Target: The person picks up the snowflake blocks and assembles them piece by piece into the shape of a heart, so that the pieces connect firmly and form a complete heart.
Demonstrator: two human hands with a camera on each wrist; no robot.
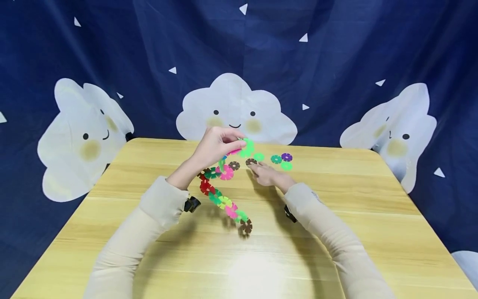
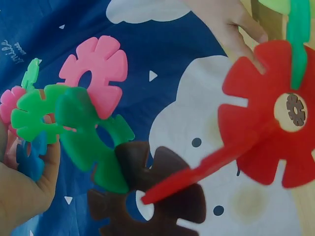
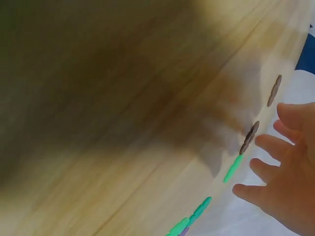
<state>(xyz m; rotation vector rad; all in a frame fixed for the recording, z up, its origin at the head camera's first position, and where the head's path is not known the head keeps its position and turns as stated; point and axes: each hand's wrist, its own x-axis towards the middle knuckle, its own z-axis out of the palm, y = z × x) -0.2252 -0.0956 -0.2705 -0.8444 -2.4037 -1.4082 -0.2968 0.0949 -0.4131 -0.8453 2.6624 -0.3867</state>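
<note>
My left hand (image 1: 213,147) grips the upper end of a chain of interlocking plastic flower discs, near a light green disc (image 1: 247,148). The chain bends down through pink, dark green, brown and red discs (image 1: 206,187) to a brown disc (image 1: 245,226) at its lower end. In the left wrist view, blue and green discs (image 2: 37,115) lie by the fingers, and a large red disc (image 2: 261,113) is close to the camera. My right hand (image 1: 266,174) reaches low over the table, fingers spread, at a loose brown disc (image 1: 251,162). Whether a fingertip touches it I cannot tell.
Other loose discs lie flat towards the table's far edge: a brown one (image 1: 234,165), a light green one (image 1: 259,156), a teal one (image 1: 276,159), a purple one (image 1: 286,157). Behind the wooden table (image 1: 358,199) hangs a blue curtain (image 1: 321,74) with clouds.
</note>
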